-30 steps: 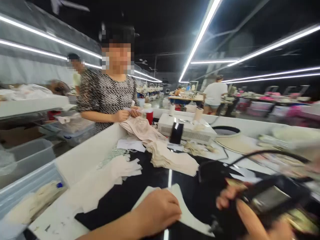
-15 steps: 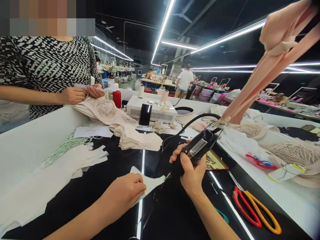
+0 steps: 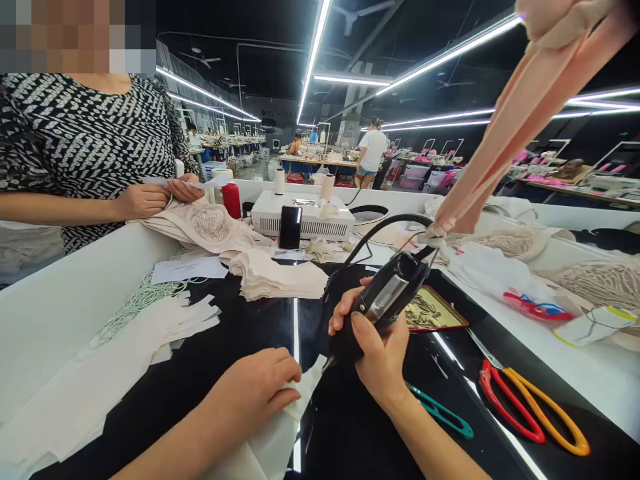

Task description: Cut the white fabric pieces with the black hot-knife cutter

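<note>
Left hand [image 3: 260, 383] sits on the cream, flat-cut fabric piece [image 3: 311, 380], fingers half curled with a small gap to the thumb. Can't tell if it pinches the cloth or just presses it. Right hand [image 3: 377, 347] is wrapped firmly round the black, corded handheld tool with a shiny metal plate [image 3: 393, 290], thumb on the near side, tip angled down-left. Fabric is on the glossy black tabletop [image 3: 345, 433], between me and the tool, one corner right by the tip.

Doing it well, my take: hold the cloth flat and taut close to the working corner, fingertips clear of the tip. Steady tool angle, light pressure, follow the edge, no dragging. Watch the black cable [image 3: 360, 241] and the knotted pink stretch-fabric strap [image 3: 495, 147] at the tool's rear; a tug there could shift the tip.

Hard to see: tip is tiny and dark, so contact with the corner is unclear. My left hand and forearm hide part of the cloth, and its near end runs out of frame. The strap's top is cut off. The teal-handled tool [image 3: 445, 413] is partly behind my right arm.
</note>
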The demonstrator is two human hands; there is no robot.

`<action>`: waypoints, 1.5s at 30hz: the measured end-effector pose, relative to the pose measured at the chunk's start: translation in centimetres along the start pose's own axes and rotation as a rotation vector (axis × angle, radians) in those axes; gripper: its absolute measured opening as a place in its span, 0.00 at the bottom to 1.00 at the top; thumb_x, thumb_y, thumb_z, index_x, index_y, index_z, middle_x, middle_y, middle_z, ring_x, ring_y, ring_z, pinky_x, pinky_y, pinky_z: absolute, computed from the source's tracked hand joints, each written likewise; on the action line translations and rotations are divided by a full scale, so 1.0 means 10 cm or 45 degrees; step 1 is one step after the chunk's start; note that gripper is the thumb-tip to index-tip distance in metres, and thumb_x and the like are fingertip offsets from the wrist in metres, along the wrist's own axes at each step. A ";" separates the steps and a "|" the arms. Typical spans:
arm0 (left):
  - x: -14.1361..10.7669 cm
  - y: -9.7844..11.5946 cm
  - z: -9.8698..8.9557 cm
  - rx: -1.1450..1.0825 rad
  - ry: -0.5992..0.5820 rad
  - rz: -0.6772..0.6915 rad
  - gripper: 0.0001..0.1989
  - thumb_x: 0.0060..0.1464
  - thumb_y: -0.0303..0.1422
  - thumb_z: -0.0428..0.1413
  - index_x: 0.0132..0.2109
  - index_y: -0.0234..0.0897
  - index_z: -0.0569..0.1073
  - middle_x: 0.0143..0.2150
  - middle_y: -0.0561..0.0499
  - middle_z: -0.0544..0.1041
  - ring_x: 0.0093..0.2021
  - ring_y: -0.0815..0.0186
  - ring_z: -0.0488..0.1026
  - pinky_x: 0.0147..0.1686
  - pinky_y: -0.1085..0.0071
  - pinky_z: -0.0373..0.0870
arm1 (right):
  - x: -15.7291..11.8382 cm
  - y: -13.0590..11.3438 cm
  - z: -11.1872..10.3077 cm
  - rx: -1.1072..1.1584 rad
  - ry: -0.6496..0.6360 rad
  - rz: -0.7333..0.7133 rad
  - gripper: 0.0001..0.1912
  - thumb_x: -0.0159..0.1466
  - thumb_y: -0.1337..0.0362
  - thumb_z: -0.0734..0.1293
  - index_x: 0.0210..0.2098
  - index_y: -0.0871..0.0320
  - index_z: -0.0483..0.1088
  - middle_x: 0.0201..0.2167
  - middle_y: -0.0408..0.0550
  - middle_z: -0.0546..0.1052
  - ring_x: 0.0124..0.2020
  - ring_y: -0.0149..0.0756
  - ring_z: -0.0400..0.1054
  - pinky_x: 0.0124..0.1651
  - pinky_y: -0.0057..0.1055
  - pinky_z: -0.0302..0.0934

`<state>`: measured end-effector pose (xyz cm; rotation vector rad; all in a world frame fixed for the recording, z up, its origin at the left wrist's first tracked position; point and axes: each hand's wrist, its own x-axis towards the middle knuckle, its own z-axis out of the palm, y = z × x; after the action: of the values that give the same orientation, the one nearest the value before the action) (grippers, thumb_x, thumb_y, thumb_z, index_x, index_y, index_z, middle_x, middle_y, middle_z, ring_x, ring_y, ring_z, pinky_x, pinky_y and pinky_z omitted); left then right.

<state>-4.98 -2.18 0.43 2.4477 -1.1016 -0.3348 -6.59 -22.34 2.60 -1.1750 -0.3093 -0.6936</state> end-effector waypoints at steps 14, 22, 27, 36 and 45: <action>0.25 -0.21 -0.12 -0.198 -0.259 0.384 0.27 0.59 0.36 0.71 0.62 0.45 0.72 0.65 0.47 0.75 0.77 0.50 0.56 0.76 0.38 0.45 | -0.10 -0.07 0.06 0.037 -0.047 0.029 0.17 0.68 0.60 0.75 0.51 0.48 0.67 0.35 0.39 0.75 0.27 0.30 0.71 0.30 0.29 0.71; 0.23 -0.19 -0.17 -0.129 -0.269 0.340 0.20 0.60 0.38 0.70 0.55 0.45 0.74 0.64 0.49 0.76 0.77 0.48 0.55 0.74 0.31 0.37 | -0.13 -0.02 0.11 0.048 -0.073 0.034 0.18 0.68 0.59 0.75 0.53 0.48 0.67 0.35 0.39 0.74 0.28 0.30 0.70 0.30 0.29 0.69; 0.21 -0.17 -0.18 -0.131 -0.286 0.292 0.19 0.59 0.37 0.71 0.53 0.44 0.75 0.62 0.50 0.78 0.77 0.48 0.55 0.73 0.29 0.35 | -0.12 -0.03 0.16 0.041 -0.079 0.033 0.18 0.68 0.59 0.75 0.52 0.49 0.65 0.35 0.39 0.74 0.26 0.29 0.68 0.29 0.27 0.68; 0.18 -0.17 -0.18 -0.157 -0.288 0.288 0.12 0.64 0.38 0.66 0.51 0.43 0.74 0.65 0.49 0.75 0.77 0.48 0.54 0.73 0.28 0.34 | -0.15 0.00 0.14 0.006 -0.084 0.032 0.19 0.68 0.58 0.75 0.52 0.49 0.64 0.35 0.40 0.74 0.27 0.30 0.65 0.28 0.28 0.65; 0.19 -0.17 -0.17 -0.149 -0.273 0.274 0.12 0.62 0.37 0.67 0.49 0.44 0.75 0.66 0.49 0.74 0.77 0.49 0.55 0.74 0.30 0.36 | -0.17 0.02 0.14 -0.003 -0.102 0.024 0.17 0.69 0.57 0.74 0.51 0.49 0.65 0.35 0.39 0.74 0.26 0.29 0.66 0.28 0.27 0.66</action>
<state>-1.92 -2.12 1.03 2.2040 -1.3799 -0.5858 -7.62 -20.43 2.02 -1.2085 -0.3644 -0.6313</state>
